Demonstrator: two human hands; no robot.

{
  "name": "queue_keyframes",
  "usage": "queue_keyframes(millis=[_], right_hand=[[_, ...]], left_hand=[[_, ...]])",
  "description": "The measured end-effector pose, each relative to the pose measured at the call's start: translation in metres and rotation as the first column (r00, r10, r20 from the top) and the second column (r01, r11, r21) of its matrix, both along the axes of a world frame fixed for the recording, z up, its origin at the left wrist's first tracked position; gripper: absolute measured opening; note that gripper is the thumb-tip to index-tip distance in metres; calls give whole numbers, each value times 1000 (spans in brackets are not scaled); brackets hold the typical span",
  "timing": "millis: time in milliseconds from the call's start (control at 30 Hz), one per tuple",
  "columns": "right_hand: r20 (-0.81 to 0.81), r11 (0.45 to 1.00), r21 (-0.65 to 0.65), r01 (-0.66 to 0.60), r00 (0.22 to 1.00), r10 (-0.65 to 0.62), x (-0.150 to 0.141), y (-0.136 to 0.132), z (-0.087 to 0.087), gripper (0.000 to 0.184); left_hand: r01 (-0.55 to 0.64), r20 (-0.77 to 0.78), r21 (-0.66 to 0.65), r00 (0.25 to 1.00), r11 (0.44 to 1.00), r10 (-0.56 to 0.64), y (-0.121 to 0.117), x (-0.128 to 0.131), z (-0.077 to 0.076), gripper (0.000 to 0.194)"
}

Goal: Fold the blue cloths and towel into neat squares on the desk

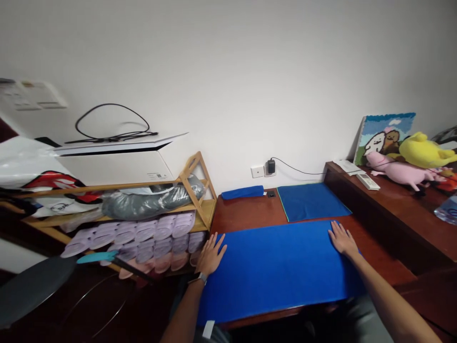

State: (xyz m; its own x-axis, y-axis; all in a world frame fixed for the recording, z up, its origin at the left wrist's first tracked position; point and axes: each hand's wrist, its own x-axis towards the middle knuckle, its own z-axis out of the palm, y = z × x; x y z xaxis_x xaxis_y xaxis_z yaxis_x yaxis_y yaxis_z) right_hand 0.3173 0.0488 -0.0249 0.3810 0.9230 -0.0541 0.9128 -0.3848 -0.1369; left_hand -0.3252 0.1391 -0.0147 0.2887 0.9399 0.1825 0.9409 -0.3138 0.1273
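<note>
A bright blue towel [278,267] lies spread over the front of the brown wooden desk [246,214], its near edge at the desk's front edge and a white tag at its near left corner. My left hand [211,255] rests flat on the towel's left edge, fingers apart, a watch on the wrist. On the far right corner of the towel my right hand [342,238] lies flat, fingers spread. Behind it, a darker blue folded cloth [312,202] with a green edge lies flat. A rolled blue towel [243,192] sits by the wall.
To the left stands a wooden rack [200,190] with several lilac slippers [146,228] and a white box [117,166]. A raised brown ledge [385,224] on the right bears plush toys [400,171] and a remote [367,181]. A black plug [271,166] sits in the wall socket.
</note>
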Motion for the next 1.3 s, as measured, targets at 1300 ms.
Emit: queue_keyframes(millis=[1300], right_hand=[[118,997,61,50,991,-57,22,-134,-12,73]], left_hand=[[121,-26,6,992,993,-121,-115,24,6,56]])
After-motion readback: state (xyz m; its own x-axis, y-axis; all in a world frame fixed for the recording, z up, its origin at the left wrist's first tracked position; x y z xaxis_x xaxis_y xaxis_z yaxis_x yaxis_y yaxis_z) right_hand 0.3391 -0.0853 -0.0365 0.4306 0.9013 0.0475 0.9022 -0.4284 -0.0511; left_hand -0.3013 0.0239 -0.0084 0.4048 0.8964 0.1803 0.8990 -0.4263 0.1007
